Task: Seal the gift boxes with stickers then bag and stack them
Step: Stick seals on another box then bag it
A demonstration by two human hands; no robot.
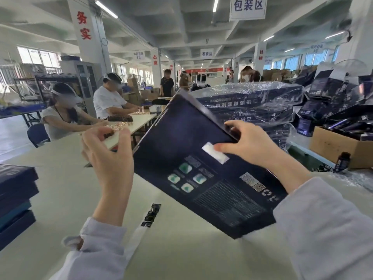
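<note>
I hold a flat dark-blue gift box [181, 150] tilted up off the white table [60, 188], its printed back facing me. My right hand [248, 144] grips the box's right edge, fingers curled over it. The thumb presses on a white label [210, 151] on the back. My left hand [107, 156] is raised beside the box's left edge with fingers loosely curled. Its thumb is close to that edge and nothing shows in its grasp. A strip of black stickers [151, 215] on white backing lies on the table below the box.
A stack of blue gift boxes [16, 197] stands at the left table edge. Plastic-wrapped boxes [252, 106] are piled behind, with a brown carton [335, 146] and a small dark bottle [343, 160] at right. Two people sit at a table [139, 122] at back left.
</note>
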